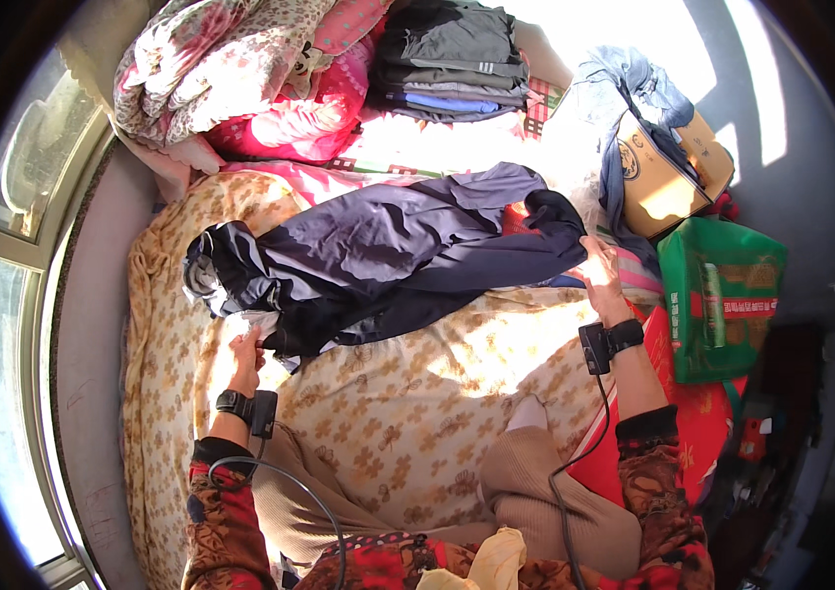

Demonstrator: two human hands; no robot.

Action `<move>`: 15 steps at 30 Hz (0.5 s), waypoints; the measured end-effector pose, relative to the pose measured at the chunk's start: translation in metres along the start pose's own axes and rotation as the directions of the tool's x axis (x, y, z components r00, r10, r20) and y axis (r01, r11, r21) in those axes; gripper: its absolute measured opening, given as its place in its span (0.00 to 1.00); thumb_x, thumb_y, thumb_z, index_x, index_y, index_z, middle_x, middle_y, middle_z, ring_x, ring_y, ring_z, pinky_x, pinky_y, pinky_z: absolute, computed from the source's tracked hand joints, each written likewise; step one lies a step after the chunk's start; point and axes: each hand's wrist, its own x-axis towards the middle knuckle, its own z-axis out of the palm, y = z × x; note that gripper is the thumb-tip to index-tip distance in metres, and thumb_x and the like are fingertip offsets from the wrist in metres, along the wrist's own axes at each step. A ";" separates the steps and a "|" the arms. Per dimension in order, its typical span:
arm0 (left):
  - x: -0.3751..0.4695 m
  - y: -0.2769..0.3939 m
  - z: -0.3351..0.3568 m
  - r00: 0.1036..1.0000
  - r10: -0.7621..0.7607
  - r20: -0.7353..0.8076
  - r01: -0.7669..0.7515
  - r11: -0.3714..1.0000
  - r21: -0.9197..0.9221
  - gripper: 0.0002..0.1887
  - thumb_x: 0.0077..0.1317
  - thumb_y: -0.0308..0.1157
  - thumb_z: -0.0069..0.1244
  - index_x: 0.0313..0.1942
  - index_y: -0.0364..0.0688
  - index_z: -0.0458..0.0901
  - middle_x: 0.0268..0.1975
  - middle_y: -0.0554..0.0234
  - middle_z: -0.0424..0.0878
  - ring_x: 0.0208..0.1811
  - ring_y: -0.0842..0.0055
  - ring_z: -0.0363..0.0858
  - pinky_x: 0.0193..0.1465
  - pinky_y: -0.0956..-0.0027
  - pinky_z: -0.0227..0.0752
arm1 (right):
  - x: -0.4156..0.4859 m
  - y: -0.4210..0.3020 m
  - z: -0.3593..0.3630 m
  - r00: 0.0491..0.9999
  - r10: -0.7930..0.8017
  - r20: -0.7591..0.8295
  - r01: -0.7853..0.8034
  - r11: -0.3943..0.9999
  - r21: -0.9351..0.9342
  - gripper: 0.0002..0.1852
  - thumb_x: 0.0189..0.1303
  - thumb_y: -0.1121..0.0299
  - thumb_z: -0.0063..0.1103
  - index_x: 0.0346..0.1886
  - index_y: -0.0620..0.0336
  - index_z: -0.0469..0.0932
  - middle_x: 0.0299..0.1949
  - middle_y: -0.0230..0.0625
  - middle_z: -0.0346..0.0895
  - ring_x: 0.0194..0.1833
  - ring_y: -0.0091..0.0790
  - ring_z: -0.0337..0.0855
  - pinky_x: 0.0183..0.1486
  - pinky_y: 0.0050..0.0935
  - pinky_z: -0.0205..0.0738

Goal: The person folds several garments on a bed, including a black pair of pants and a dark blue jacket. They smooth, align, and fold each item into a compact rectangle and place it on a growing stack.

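A pair of dark navy trousers (388,243) lies stretched sideways across a flower-patterned blanket (380,442). The waist end, with pale lining showing, is bunched at the left. My left hand (245,361) grips the near edge of that waist end. At the right, my right hand (600,265) has hold of a trouser leg near its lower end, and this leg curves back on itself. Fabric hides some of the fingertips of both hands. Several wrinkles run along the cloth between them.
Folded dark clothes (454,66) are stacked at the back, beside heaped floral bedding (218,66). To the right stand a cardboard box (653,184) with denim over it, a green bag (727,295) and a red bag (697,420). A window (8,310) lines the left side.
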 end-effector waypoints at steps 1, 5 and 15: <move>-0.006 0.010 -0.009 0.995 0.091 0.042 -0.090 0.996 -0.029 0.15 0.60 0.43 0.61 0.30 0.51 0.70 0.22 0.74 0.71 0.19 0.88 0.67 0.18 0.80 0.60 | -0.008 -0.006 -0.014 0.998 0.042 0.048 -0.056 0.935 0.351 0.09 0.65 0.59 0.55 0.32 0.51 0.76 0.26 0.28 0.77 0.27 0.26 0.77 0.30 0.31 0.74; -0.020 0.050 -0.060 0.983 0.183 -0.010 -0.180 0.948 -0.263 0.12 0.60 0.37 0.62 0.30 0.49 0.74 0.22 0.76 0.72 0.19 0.87 0.69 0.21 0.81 0.67 | -0.042 -0.005 -0.050 0.982 0.162 -0.094 -0.117 0.922 0.369 0.07 0.68 0.60 0.51 0.38 0.49 0.73 0.27 0.28 0.77 0.28 0.26 0.79 0.28 0.30 0.75; -0.001 0.009 -0.082 0.987 0.160 -0.020 -0.159 0.987 0.035 0.32 0.60 0.51 0.58 0.61 0.53 0.67 0.62 0.63 0.70 0.65 0.71 0.65 0.59 0.61 0.61 | -0.063 0.090 -0.069 0.960 0.084 -0.266 -0.219 0.817 -0.534 0.20 0.61 0.58 0.60 0.39 0.71 0.77 0.32 0.43 0.81 0.34 0.38 0.83 0.38 0.34 0.76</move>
